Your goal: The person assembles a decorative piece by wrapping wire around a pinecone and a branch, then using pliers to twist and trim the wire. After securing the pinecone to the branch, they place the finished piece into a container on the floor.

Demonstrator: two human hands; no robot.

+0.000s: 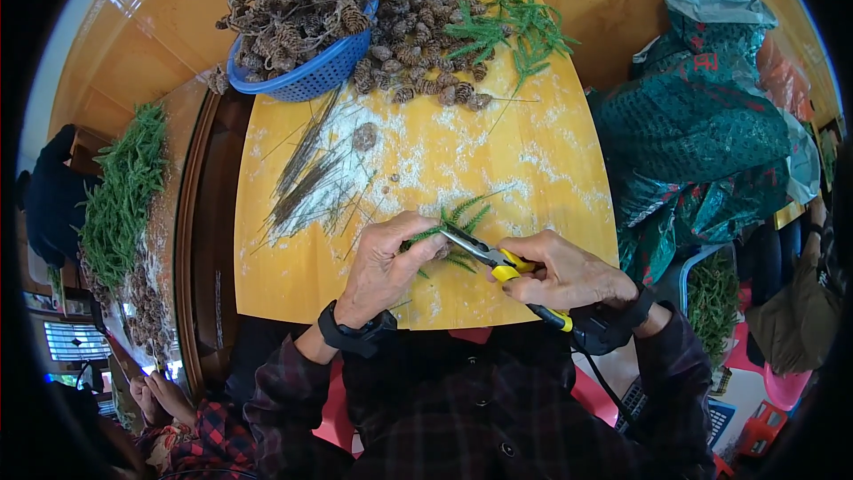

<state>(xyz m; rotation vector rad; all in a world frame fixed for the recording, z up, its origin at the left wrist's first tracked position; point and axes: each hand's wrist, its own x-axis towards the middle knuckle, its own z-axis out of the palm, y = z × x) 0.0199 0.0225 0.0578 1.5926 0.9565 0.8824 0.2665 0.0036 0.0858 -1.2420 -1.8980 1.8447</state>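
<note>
One sprig (463,211) pinched in left hand (382,265); right hand (573,272) clamped on diagonal pliers (490,255) pointing up-left

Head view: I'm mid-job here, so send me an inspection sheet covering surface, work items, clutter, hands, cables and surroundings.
Surface: yellow table, scattered with white flecks.
Work items: green sprig; pliers with yellow-and-black handles, tips at the sprig.
Clutter: blue basket heaped with cones; loose brown cones beside it; thin dark stems; spare greenery at the far right corner.
Hands: left hand pinches the sprig; right hand grips the pliers.
Cables: thin black cord below the right wrist; where it leads is unclear.
Surroundings: dark green plastic bags to the right; green pile and another person's red checked sleeve to the left.
</note>
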